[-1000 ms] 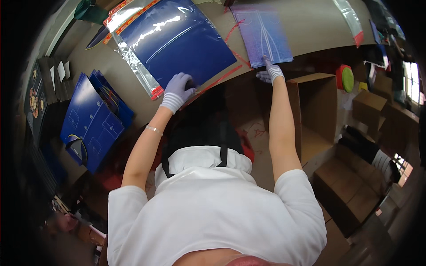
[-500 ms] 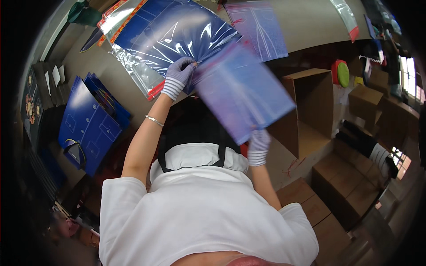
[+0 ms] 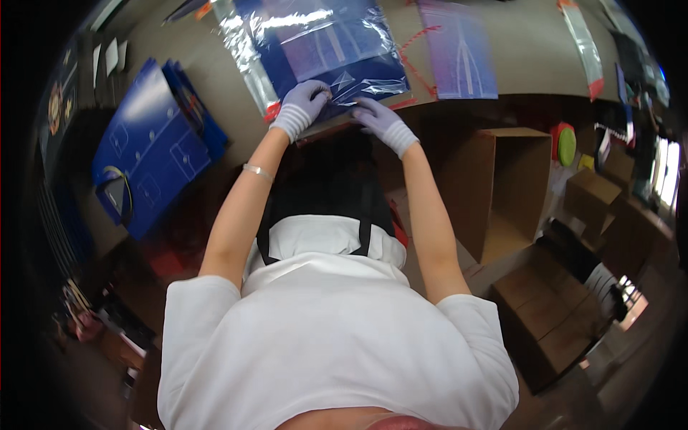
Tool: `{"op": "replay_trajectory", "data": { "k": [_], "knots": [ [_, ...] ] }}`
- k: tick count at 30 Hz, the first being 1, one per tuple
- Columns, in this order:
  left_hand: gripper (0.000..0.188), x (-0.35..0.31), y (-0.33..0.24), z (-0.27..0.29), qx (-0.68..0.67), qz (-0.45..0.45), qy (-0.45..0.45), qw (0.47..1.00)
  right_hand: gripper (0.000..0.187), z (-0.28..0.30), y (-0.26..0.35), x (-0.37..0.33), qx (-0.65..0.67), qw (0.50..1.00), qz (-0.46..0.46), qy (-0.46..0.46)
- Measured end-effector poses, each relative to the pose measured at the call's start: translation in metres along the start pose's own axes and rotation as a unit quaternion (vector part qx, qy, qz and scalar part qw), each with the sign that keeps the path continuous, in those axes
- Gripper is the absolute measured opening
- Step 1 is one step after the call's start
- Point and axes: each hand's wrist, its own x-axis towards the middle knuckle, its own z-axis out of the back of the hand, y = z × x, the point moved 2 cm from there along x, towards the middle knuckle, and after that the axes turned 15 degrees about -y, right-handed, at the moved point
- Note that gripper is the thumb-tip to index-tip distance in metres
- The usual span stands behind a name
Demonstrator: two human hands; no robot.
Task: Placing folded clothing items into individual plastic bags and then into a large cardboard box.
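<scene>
A clear plastic bag (image 3: 246,61) with a blue printed board (image 3: 383,72) inside lies at the table's front edge. Over the board is a purple-blue printed sheet (image 3: 333,46); glossy film appears to cover it. My left hand (image 3: 304,102), in a lavender glove with a striped cuff, has its fingers closed on the near edge of the bag. Beside it my gloved right hand (image 3: 385,123) reaches to the same edge, fingers stretched and apart. To the right lies a similar purple-blue sheet (image 3: 462,61).
Blue printed boards (image 3: 150,150) stand at the left. An open cardboard box (image 3: 469,190) is below the table edge on the right, with more cartons (image 3: 559,308) beyond. A clear packet with red ends (image 3: 582,50) lies at the far right of the table.
My right hand has brought the purple-blue sheet from the right onto the blue board and let it go. The left hand stays at the bag's near edge.
</scene>
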Motion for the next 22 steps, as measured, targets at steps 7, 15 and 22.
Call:
{"op": "replay_trajectory", "data": {
  "k": [7, 15, 22],
  "knots": [
    [0.029, -0.082, 0.067, 0.039, -0.212, 0.413, 0.039, 0.885, 0.014, -0.034, -0.017, -0.042, -0.321, 0.879, 0.337, -0.1],
    [0.032, -0.131, 0.08, 0.013, -0.376, 0.483, 0.001, 0.791, 0.019, -0.123, -0.007, -0.023, -0.488, 0.735, 0.47, -0.027],
    [0.038, -0.142, 0.154, -0.002, -0.195, 0.349, 0.085, 0.913, 0.027, -0.15, -0.01, -0.036, -0.547, 0.742, 0.385, 0.03]
  ]
}}
